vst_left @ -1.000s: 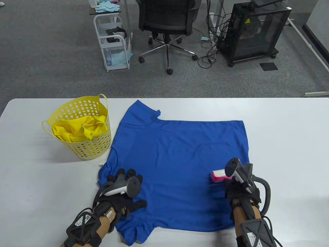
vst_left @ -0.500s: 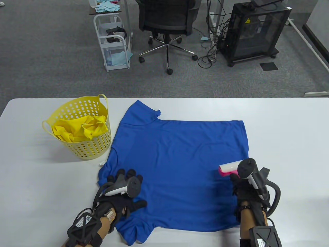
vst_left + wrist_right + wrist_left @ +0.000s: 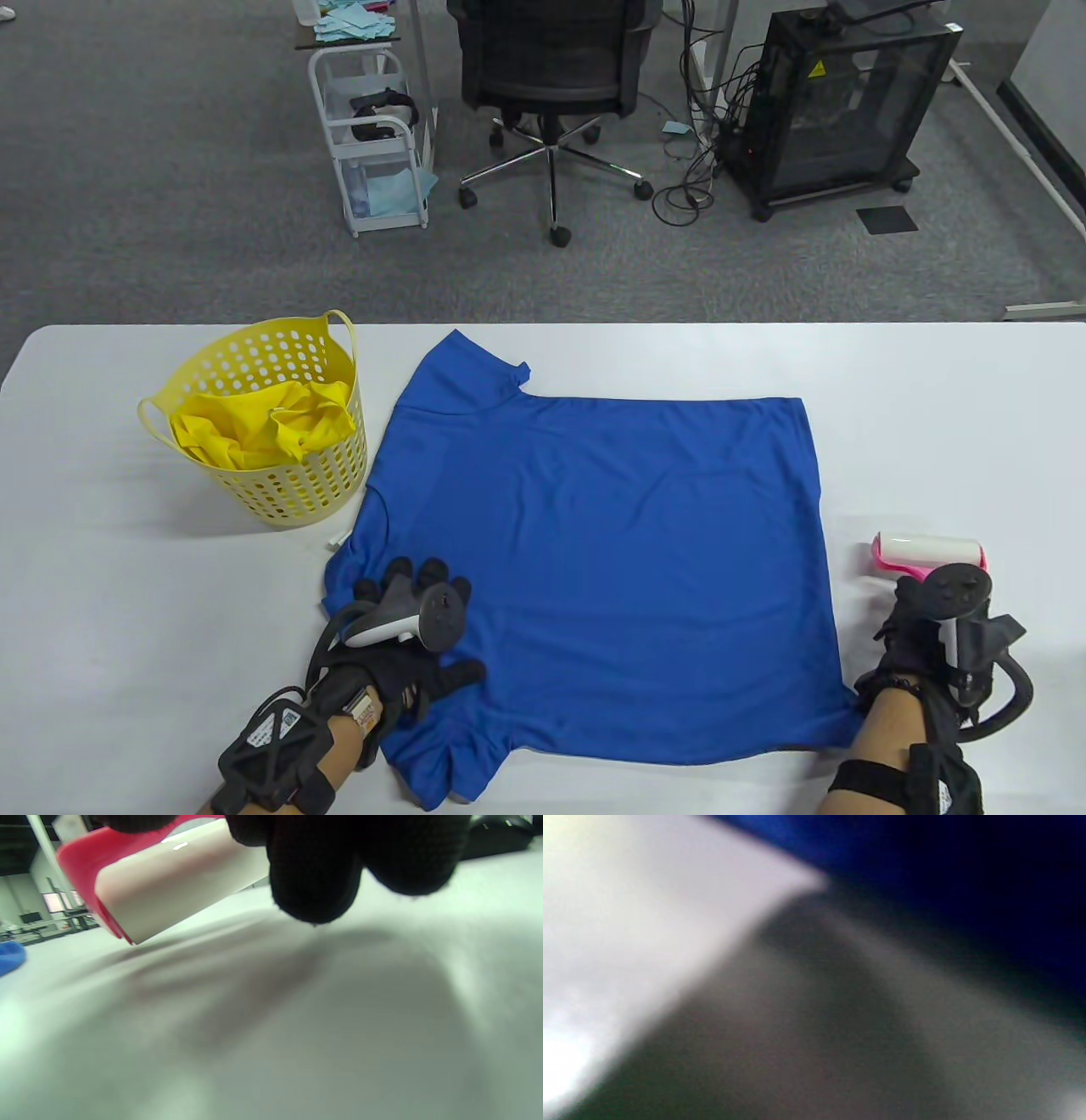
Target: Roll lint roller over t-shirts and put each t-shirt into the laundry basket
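A royal-blue short-sleeved knit t-shirt [image 3: 594,560] is lying spread flat across the middle of the white table [image 3: 933,407], its collar end pointing toward the yellow perforated plastic laundry basket [image 3: 280,492], which is standing just beside it and already holding a crumpled yellow garment [image 3: 263,429]. The left hand [image 3: 407,632] is resting on the near sleeve corner of the shirt with fingers straight and spread, pressing the cloth down rather than gripping it. The right hand [image 3: 920,632] is sitting on bare table beside the shirt's hem, its fingers curled round the handle of a pink-framed lint roller with a white sticky drum [image 3: 929,556]; in the right wrist view the drum [image 3: 178,882] is hanging slightly above the tabletop. The shirt looks light, limp and easily bunched, so it is likely to sag and fold wherever it is lifted; gathering it at the shoulders or scrunching the middle into a bundle seems the surest hold. The roller appears light and rigid, best held by its handle, since the drum is tacky. The left wrist view is too blurred to tell anything.
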Demonstrator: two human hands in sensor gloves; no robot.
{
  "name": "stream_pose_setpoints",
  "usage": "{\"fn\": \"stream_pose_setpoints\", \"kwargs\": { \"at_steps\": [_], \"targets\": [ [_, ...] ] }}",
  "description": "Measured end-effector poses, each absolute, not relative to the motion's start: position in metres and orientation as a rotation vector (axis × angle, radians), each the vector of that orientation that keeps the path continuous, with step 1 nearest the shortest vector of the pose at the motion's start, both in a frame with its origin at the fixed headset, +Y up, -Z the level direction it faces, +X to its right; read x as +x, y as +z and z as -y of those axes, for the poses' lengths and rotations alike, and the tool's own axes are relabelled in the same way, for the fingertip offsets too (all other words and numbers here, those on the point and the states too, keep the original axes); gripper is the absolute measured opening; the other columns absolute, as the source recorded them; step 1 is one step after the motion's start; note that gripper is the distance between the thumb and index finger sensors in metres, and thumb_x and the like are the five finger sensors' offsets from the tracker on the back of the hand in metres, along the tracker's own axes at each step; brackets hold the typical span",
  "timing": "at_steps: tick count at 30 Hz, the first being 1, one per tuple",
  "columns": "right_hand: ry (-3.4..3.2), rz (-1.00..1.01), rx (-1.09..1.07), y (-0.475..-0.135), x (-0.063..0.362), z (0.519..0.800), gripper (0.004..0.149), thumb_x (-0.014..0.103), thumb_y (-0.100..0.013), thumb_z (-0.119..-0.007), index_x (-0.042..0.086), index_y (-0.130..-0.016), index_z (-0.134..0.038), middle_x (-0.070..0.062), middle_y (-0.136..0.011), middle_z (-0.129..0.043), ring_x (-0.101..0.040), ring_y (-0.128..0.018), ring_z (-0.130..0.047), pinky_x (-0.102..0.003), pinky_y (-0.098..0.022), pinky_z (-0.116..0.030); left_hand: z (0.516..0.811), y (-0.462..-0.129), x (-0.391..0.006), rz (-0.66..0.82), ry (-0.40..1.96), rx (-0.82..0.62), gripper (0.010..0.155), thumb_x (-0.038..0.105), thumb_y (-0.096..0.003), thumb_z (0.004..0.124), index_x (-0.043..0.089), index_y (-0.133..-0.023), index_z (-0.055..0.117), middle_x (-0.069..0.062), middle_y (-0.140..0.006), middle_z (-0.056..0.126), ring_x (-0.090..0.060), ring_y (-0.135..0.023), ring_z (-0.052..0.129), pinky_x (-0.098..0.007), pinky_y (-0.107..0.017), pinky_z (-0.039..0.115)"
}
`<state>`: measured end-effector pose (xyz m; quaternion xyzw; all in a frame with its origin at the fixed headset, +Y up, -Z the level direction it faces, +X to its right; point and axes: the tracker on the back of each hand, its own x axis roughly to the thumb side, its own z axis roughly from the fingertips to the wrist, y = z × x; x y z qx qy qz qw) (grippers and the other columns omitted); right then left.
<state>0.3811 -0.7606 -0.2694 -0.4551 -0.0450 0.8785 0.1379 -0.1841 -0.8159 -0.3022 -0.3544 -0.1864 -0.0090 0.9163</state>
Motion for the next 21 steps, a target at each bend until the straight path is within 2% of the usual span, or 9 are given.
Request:
{"fn": "stream_pose_setpoints", "kwargs": {
  "at_steps": [3, 6, 8, 11, 13, 15, 18, 20, 21],
  "targets": [
    [2.51, 0.049, -1.301, -0.272, 0.38, 0.765, 0.067, 0.053, -0.049, -0.059, 0.01, -0.099, -0.047, -0.018, -0.095, -0.068, -0.021, -0.058, -0.087, -0.037, -0.041, -0.078, 0.816, -0.302, -0.184, 0.383, -0.018, -0.729, 0.096, 0.081, -0.0361, 0.033, 0.028, -0.092, -0.025, -0.012, -0.1, -0.032, -0.056, -0.09, -0.025, -0.079, -0.058, -0.004],
    [2.57, -0.1, -1.285, -0.278, 0.372, 0.77, 0.068, 0.048, -0.05, -0.058, 0.009, -0.103, -0.039, -0.025, -0.103, -0.051, -0.03, -0.072, -0.073, -0.05, -0.053, -0.065, 0.816, -0.302, -0.184, 0.383, -0.018, -0.729, 0.096, 0.081, -0.036, 0.033, 0.029, -0.092, -0.024, -0.012, -0.1, -0.032, -0.056, -0.09, -0.025, -0.079, -0.058, -0.004],
    [2.639, -0.178, -1.273, -0.279, 0.369, 0.771, 0.073, 0.049, -0.05, -0.056, 0.008, -0.104, -0.029, -0.026, -0.106, -0.038, -0.036, -0.082, -0.062, -0.057, -0.062, -0.053, 0.816, -0.302, -0.184, 0.382, -0.018, -0.729, 0.096, 0.081, -0.0359, 0.033, 0.029, -0.092, -0.024, -0.012, -0.1, -0.032, -0.056, -0.09, -0.025, -0.079, -0.058, -0.004],
    [2.688, -0.11, -1.226, -0.277, 0.363, 0.762, 0.083, 0.057, -0.048, -0.056, 0.009, -0.102, -0.016, -0.026, -0.11, -0.018, -0.045, -0.097, -0.043, -0.066, -0.067, -0.038, 0.816, -0.302, -0.184, 0.382, -0.018, -0.727, 0.096, 0.081, -0.036, 0.033, 0.029, -0.092, -0.024, -0.012, -0.1, -0.032, -0.056, -0.091, -0.025, -0.079, -0.059, -0.004],
    [2.706, 0.04, -1.159, -0.276, 0.355, 0.746, 0.085, 0.059, -0.047, -0.056, 0.011, -0.102, -0.014, -0.026, -0.11, -0.014, -0.045, -0.1, -0.038, -0.07, -0.068, -0.033, 0.816, -0.302, -0.184, 0.381, -0.018, -0.724, 0.096, 0.081, -0.0359, 0.033, 0.029, -0.092, -0.024, -0.012, -0.1, -0.031, -0.056, -0.091, -0.024, -0.079, -0.059, -0.003],
    [2.72, 0.169, -0.978, -0.276, 0.337, 0.729, 0.085, 0.059, -0.047, -0.058, 0.012, -0.102, -0.014, -0.025, -0.11, -0.011, -0.046, -0.102, -0.035, -0.073, -0.067, -0.029, 0.815, -0.302, -0.184, 0.38, -0.021, -0.717, 0.096, 0.081, -0.0359, 0.034, 0.029, -0.093, -0.023, -0.012, -0.101, -0.03, -0.056, -0.092, -0.023, -0.079, -0.06, -0.002],
    [2.773, 0.191, -0.6, -0.276, 0.296, 0.708, 0.087, 0.061, -0.046, -0.061, 0.013, -0.103, -0.016, -0.025, -0.111, -0.012, -0.048, -0.103, -0.034, -0.074, -0.067, -0.029, 0.816, -0.303, -0.184, 0.382, -0.02, -0.717, 0.096, 0.081, -0.0359, 0.034, 0.029, -0.093, -0.023, -0.012, -0.101, -0.03, -0.057, -0.092, -0.023, -0.079, -0.06, -0.002],
    [2.841, 0.075, -0.377, -0.276, 0.268, 0.701, 0.089, 0.062, -0.043, -0.066, 0.013, -0.103, -0.022, -0.024, -0.113, -0.022, -0.053, -0.105, -0.039, -0.077, -0.066, -0.033, 0.815, -0.303, -0.184, 0.382, -0.017, -0.711, 0.096, 0.08, -0.0363, 0.035, 0.029, -0.094, -0.022, -0.012, -0.102, -0.029, -0.057, -0.092, -0.022, -0.079, -0.06, -0.002],
    [2.897, -0.092, -0.275, -0.277, 0.251, 0.701, 0.091, 0.063, -0.042, -0.068, 0.012, -0.104, -0.025, -0.024, -0.115, -0.027, -0.055, -0.106, -0.042, -0.078, -0.065, -0.035, 0.813, -0.303, -0.184, 0.383, -0.016, -0.687, 0.095, 0.08, -0.0365, 0.036, 0.029, -0.095, -0.02, -0.013, -0.103, -0.026, -0.057, -0.094, -0.019, -0.079, -0.061, 0.0]
  ]
}}
